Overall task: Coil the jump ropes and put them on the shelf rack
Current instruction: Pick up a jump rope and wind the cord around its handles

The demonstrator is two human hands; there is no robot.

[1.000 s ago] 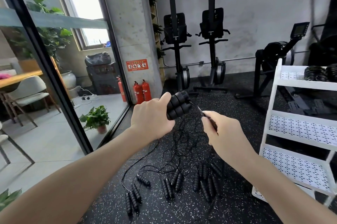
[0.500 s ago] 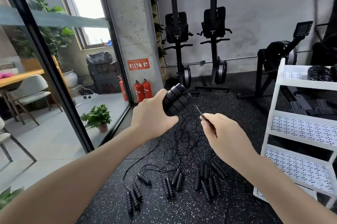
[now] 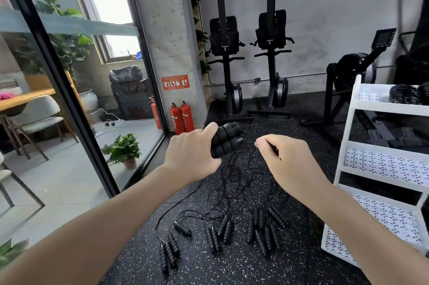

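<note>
Coiling one jump rope, with more waiting on the floor

Nearest, loose black ribbed-handled jump ropes (image 3: 222, 231) lie on the speckled floor left of the white perforated shelf rack (image 3: 380, 164); above them, the left hand (image 3: 192, 154) clenches paired black handles (image 3: 226, 139) while the right hand (image 3: 282, 157) pinches the thin cord, so winding it round comes next, I judge.

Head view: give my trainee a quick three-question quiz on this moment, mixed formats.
1. True or false: the left hand grips two handles together.
2. The right hand pinches: A) a handle B) the cord C) the rack
3. Fill in: the other ropes lie on the ____.

Key: 1 true; 2 B; 3 floor.
</note>
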